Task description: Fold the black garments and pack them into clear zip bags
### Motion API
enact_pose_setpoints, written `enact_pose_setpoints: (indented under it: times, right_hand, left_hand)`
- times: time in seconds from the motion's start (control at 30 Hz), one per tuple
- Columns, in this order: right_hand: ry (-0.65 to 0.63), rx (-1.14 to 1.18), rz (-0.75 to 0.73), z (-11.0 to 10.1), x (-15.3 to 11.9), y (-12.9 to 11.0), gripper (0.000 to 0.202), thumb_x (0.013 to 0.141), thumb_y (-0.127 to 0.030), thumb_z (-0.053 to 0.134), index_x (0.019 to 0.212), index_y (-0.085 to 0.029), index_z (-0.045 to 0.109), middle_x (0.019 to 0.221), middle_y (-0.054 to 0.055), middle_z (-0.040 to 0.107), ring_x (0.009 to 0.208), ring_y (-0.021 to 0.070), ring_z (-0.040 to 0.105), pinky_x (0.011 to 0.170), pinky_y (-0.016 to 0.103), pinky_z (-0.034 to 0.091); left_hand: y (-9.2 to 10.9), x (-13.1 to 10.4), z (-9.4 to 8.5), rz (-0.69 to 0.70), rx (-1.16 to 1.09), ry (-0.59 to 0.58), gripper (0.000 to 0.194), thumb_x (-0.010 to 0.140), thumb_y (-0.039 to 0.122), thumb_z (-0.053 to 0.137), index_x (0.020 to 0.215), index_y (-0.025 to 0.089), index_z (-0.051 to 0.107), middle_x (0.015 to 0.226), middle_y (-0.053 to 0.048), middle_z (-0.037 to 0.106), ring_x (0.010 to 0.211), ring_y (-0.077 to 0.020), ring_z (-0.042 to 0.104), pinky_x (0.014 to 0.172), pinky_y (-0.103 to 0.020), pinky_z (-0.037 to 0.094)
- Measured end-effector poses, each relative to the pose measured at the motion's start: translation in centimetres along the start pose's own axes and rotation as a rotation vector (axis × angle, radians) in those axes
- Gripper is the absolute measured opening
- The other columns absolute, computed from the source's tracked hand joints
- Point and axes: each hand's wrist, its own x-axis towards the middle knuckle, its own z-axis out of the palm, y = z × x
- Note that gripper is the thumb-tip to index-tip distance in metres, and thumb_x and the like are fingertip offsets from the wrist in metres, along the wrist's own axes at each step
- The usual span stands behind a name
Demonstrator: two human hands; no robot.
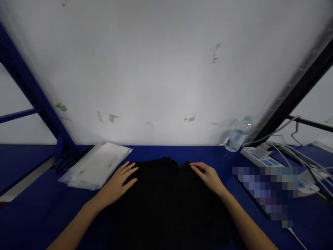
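Observation:
A dark black garment (166, 205) is spread over the blue table in front of me; its exact kind is hard to make out in the dim light. My left hand (123, 180) lies on the garment's left edge, palm down, fingers apart. At the far edge, right of a small notch in the cloth, my right hand (206, 173) pinches the fabric between thumb and fingertips. The near part of the garment runs out of the bottom of the view.
White sheets in clear plastic sleeves (100, 166) lie left of the garment. To the right are a water bottle (238, 135), a white power strip (256, 157) with tangled cables, and a pixelated phone-like device (262, 198). A white wall (166, 76) rises behind the table.

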Motion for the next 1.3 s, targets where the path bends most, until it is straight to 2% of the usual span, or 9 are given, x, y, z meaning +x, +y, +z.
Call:
enact_pose_setpoints:
  times: [0.87, 1.3]
  right_hand:
    - [0.001, 0.011, 0.0, -0.14, -0.05, -0.43, 0.029, 0.087, -0.044, 0.05, 0.098, -0.028, 0.071, 0.101, 0.003, 0.072, 0.096, 0.024, 0.066, 0.088, 0.038, 0.049]
    - [0.0, 0.016, -0.008, -0.04, -0.01, -0.14, 0.029, 0.088, -0.043, 0.05, 0.1, -0.027, 0.071, 0.102, 0.003, 0.072, 0.096, 0.0234, 0.066, 0.089, 0.038, 0.049]
  left_hand:
    - [0.17, 0.1, -0.14, -0.023, 0.009, -0.045, 0.049, 0.094, 0.05, 0.043, 0.138, 0.03, 0.047, 0.151, 0.0, 0.037, 0.143, -0.027, 0.021, 0.114, -0.051, 0.025]
    - [0.16, 0.08, -0.14, -0.029, 0.009, -0.039, 0.048, 0.094, 0.05, 0.044, 0.138, 0.032, 0.046, 0.151, 0.001, 0.037, 0.143, -0.0275, 0.021, 0.113, -0.052, 0.026]
